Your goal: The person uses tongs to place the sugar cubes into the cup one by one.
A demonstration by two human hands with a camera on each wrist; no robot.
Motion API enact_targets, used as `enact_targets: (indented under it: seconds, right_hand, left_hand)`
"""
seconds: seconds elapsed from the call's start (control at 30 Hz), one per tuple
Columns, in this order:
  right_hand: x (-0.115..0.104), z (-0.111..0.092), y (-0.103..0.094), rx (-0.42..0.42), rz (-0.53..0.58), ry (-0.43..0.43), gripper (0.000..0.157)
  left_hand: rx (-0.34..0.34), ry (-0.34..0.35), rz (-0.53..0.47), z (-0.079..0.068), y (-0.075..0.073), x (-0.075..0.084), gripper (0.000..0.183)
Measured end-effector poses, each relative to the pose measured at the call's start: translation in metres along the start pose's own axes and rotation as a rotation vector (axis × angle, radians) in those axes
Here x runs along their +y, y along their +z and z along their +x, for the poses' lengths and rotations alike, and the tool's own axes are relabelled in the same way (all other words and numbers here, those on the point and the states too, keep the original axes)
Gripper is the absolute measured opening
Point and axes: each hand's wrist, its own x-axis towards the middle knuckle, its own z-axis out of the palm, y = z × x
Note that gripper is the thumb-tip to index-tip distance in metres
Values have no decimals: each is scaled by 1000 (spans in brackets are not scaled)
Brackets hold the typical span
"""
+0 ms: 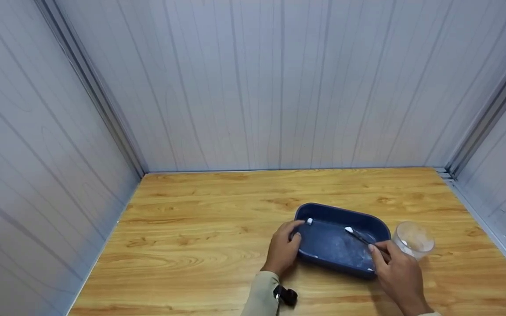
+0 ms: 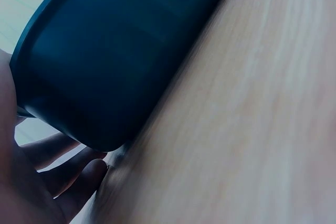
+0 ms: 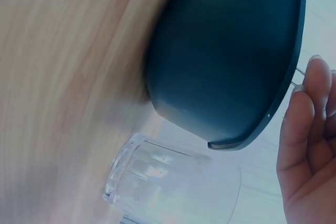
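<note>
A dark blue rectangular tray (image 1: 334, 241) with rounded corners stands on the wooden table. My left hand (image 1: 283, 249) holds its left end, with thumb and index finger at the rim; in the left wrist view, other fingers (image 2: 79, 182) lie against the outside. Over the tray's right half, my right hand (image 1: 398, 272) pinches slim dark tweezers (image 1: 363, 238). A small white piece (image 1: 348, 229) is at their tip. Another small white piece (image 1: 309, 221) lies near the tray's left end. Whitish smears mark the tray floor.
A clear cup (image 1: 415, 241) with something white inside stands just right of the tray, close to my right hand. Pale panel walls (image 1: 253, 87) rise behind and at both sides of the table (image 1: 182, 245). A dark object (image 1: 289, 297) is at my left wrist.
</note>
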Motion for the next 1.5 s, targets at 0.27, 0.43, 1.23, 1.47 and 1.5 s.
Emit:
enact_targets:
  seconds: [0.27,0.43,1.23,1.47,1.5]
  right_hand:
    - [1,0,-2,6,1,10,9]
    - [0,-1,-4,-8,-2,43,8]
    - [2,-1,-12,19,1,83,7]
    - [2,0,-16,5,-36,107,8]
    - [2,0,-16,0,-37,110,8]
  left_hand:
    - [-10,3,6,0,-1,0,34]
    - [-8,-2,6,0,-1,1,34]
    - [-16,-3,-4,-2,-4,1,33]
    - [-9,0,-3,-1,-3,0,33]
    - [-7,2,-1,-1,-3,0,33]
